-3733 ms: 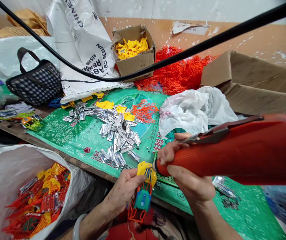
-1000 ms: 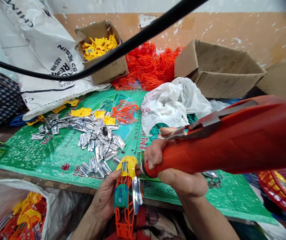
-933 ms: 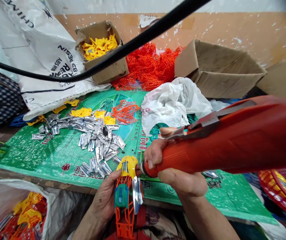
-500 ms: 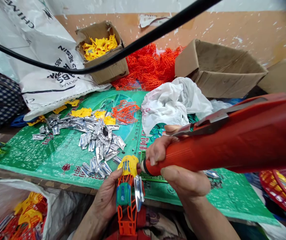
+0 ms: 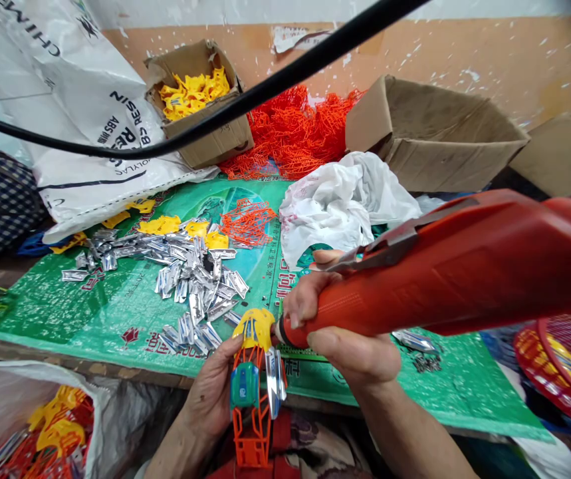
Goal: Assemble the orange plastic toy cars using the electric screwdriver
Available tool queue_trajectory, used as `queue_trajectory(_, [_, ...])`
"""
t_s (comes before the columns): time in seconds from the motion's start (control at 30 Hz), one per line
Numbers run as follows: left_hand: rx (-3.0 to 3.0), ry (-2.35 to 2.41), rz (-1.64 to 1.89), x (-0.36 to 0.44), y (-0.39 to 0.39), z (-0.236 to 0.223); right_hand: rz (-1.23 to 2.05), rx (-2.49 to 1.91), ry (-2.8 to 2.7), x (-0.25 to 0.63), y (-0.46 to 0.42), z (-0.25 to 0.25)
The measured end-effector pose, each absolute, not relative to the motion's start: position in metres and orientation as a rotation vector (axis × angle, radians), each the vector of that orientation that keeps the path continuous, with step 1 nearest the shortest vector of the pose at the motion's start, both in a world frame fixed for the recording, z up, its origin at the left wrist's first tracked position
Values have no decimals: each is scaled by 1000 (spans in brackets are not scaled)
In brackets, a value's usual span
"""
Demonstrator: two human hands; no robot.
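Note:
My left hand (image 5: 209,391) is closed around a toy car (image 5: 251,436), its thumb near the yellow front piece. The toy has an orange lattice frame, a green block (image 5: 245,386) in the middle and silver panels (image 5: 274,382) along its right side. My right hand (image 5: 359,356) is wrapped around a red electric screwdriver (image 5: 425,279) with a grey lever along its top. The screwdriver's nose points left and meets the right side of the yellow front piece (image 5: 255,327). Its bit and any screw there are hidden.
Silver panels (image 5: 195,266) lie heaped on the green sheet (image 5: 115,306). Behind stand a box of yellow parts (image 5: 205,143), piled orange frames (image 5: 305,140), a white plastic bag (image 5: 325,213) and an open carton (image 5: 455,163). A black cable (image 5: 270,86) crosses in front.
The screwdriver's rear end has swung slightly, and the tool with my right hand sits a little further left in view. The toy car stays in my left hand, almost still.

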State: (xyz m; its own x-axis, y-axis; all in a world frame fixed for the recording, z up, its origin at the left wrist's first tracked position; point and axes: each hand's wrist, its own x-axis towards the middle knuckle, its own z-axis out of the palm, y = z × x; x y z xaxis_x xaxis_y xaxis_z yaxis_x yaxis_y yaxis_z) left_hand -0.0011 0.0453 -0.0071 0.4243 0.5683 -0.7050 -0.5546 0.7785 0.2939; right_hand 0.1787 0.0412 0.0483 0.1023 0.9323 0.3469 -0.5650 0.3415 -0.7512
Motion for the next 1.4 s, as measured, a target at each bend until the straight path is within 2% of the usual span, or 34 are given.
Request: queue_trajectory(1.4, [67,937,704,4,47,-6,1145,-545,-883,182,44,44])
